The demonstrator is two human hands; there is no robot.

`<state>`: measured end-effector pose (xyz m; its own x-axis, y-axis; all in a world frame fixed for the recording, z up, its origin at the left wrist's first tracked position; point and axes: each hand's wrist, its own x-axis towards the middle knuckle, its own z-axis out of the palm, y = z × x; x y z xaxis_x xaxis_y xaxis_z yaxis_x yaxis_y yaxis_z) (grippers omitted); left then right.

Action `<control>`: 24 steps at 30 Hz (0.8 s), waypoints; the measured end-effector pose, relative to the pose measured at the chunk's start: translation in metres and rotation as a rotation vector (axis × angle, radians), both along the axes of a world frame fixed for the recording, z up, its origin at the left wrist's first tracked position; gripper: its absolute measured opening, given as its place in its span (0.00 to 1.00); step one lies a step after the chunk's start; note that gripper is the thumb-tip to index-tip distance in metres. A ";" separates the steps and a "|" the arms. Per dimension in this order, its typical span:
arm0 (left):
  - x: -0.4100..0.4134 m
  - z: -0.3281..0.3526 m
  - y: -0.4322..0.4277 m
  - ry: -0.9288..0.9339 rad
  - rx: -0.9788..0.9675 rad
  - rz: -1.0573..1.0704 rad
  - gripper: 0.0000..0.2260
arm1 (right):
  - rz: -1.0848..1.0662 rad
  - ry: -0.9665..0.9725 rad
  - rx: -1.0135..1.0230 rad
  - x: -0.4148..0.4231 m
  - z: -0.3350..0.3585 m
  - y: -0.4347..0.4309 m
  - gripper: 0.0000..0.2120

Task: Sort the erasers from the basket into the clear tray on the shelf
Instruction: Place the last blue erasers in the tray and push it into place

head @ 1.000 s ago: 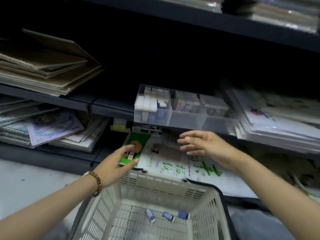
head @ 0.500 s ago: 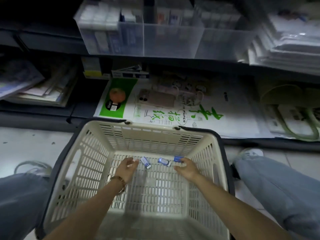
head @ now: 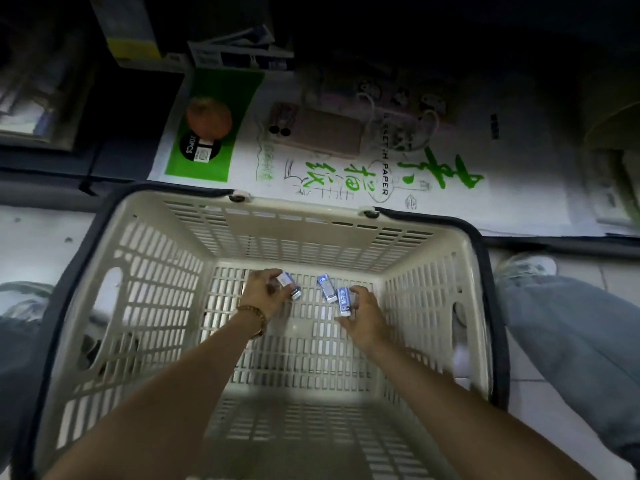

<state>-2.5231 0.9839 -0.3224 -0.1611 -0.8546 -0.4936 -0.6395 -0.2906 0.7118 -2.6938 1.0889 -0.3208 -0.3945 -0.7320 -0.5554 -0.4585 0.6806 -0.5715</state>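
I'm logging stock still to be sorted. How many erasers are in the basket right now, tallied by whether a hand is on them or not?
Eraser at left hand: 1
Eraser at right hand: 1
Eraser lying free: 1
Total in basket: 3

Three small white erasers in blue sleeves sit at the far end of the cream slatted basket point(head: 166, 306): the left eraser point(head: 289, 285), the middle eraser point(head: 326, 287) and the right eraser point(head: 345, 301), tilted upward.

Blue-and-white erasers point(head: 326, 287) lie in a cream slatted basket point(head: 162, 271) with a dark grey rim.
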 end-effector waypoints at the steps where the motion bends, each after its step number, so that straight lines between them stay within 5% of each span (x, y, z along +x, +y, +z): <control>1: 0.000 -0.001 0.000 0.006 -0.011 0.016 0.19 | -0.027 0.008 -0.020 0.003 -0.002 0.004 0.23; 7: 0.004 -0.009 0.000 -0.001 -0.099 -0.104 0.23 | -0.238 0.005 -0.105 0.006 -0.010 0.011 0.08; 13: 0.006 -0.015 0.004 -0.031 -0.097 -0.057 0.20 | -0.313 -0.025 -0.268 0.018 0.002 0.004 0.07; 17: 0.010 -0.016 0.002 0.092 -0.082 -0.085 0.20 | -0.336 -0.064 -0.182 0.025 -0.003 -0.012 0.10; 24: 0.015 -0.015 -0.007 0.040 -0.082 -0.201 0.20 | -0.597 -0.141 -0.101 0.035 -0.011 -0.029 0.11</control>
